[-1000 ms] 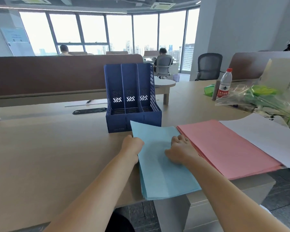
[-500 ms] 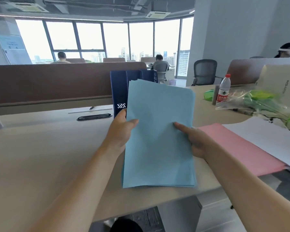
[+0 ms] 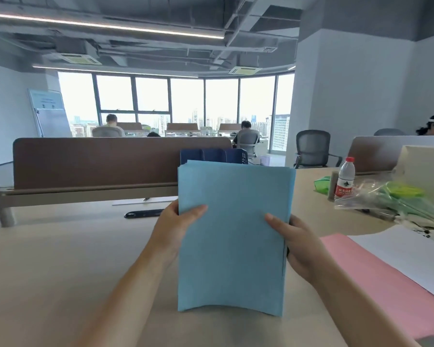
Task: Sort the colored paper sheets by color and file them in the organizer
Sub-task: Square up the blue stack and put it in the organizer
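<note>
A stack of blue paper sheets stands upright in front of me, its lower edge on or just above the desk. My left hand grips its left edge, thumb on the front. My right hand grips the right edge the same way. The dark blue file organizer stands behind the sheets; only its top rim shows. A pink stack lies flat at the right, with white sheets overlapping its far side.
A water bottle and a plastic bag of green items sit at the right rear beside a cardboard box. A black flat object and a white sheet with a pen lie left of the organizer, before a brown divider.
The blue stack went from lying flat on the desk to being lifted and stood upright between both hands, now squarely hiding the organizer. The view tilted upward.
</note>
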